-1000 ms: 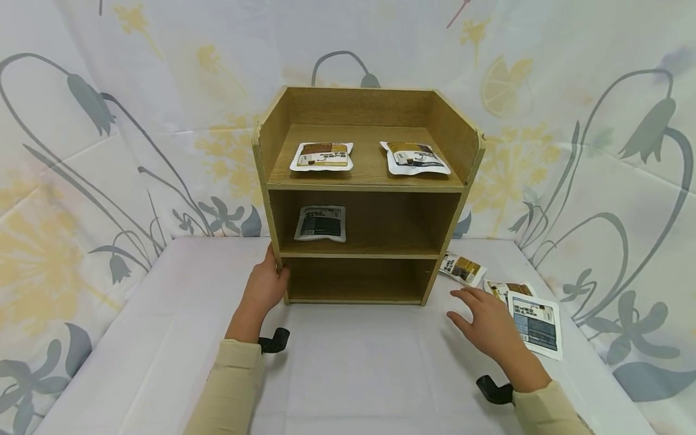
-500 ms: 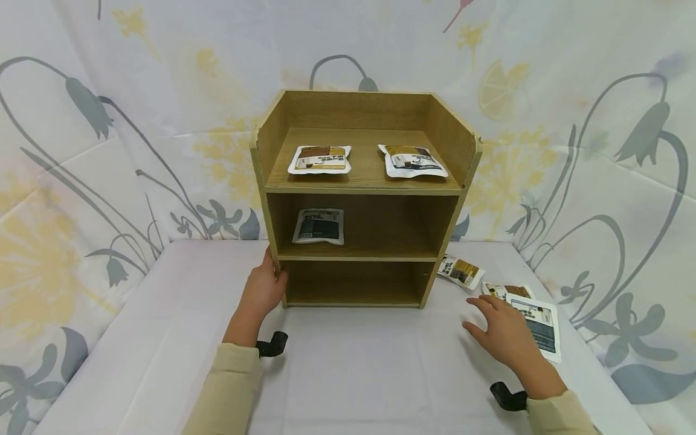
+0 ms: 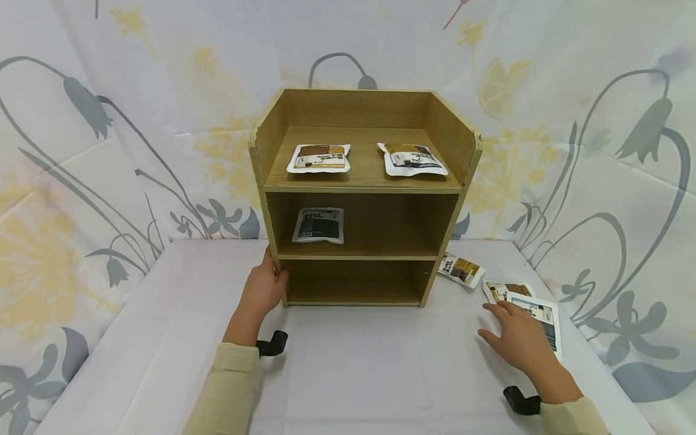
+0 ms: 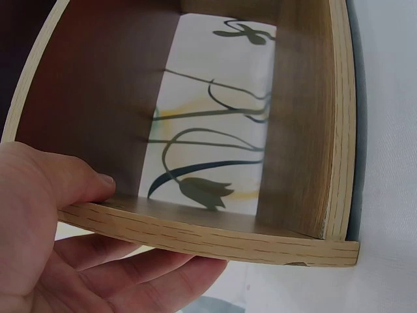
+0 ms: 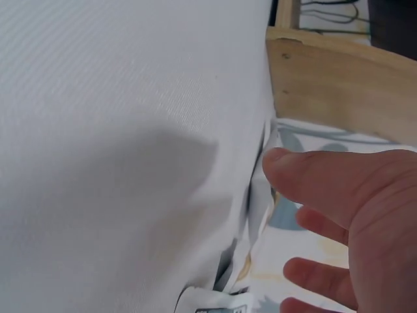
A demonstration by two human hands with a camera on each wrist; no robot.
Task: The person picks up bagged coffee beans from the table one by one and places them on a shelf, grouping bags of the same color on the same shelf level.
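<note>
My left hand [image 3: 262, 291] grips the lower left side panel of a small wooden shelf [image 3: 359, 258]. In the left wrist view, the thumb [image 4: 75, 179] lies inside the compartment and the fingers [image 4: 143, 270] curl under the panel's outside. My right hand [image 3: 519, 338] hovers with fingers spread, overlapping a white pouch with a dark blue label [image 3: 550, 320] on the right of the table. Just beyond its fingertips lies a brown-labelled pouch [image 3: 497, 291], partly covered by the blue one. The right wrist view shows nothing between thumb and fingers.
Another pouch [image 3: 462, 270] lies against the shelf's right side. On the top board rest two pouches, one left [image 3: 319, 159] and one right [image 3: 411, 160]. A dark-labelled pouch [image 3: 319, 225] sits on the middle level. A flower-patterned cloth [image 3: 598, 181] hangs behind the white table [image 3: 348, 368].
My right hand has moved right and toward me, from beside the shelf to over the blue-labelled pouch. The left hand keeps its grip on the shelf, and the pouches have stayed put.
</note>
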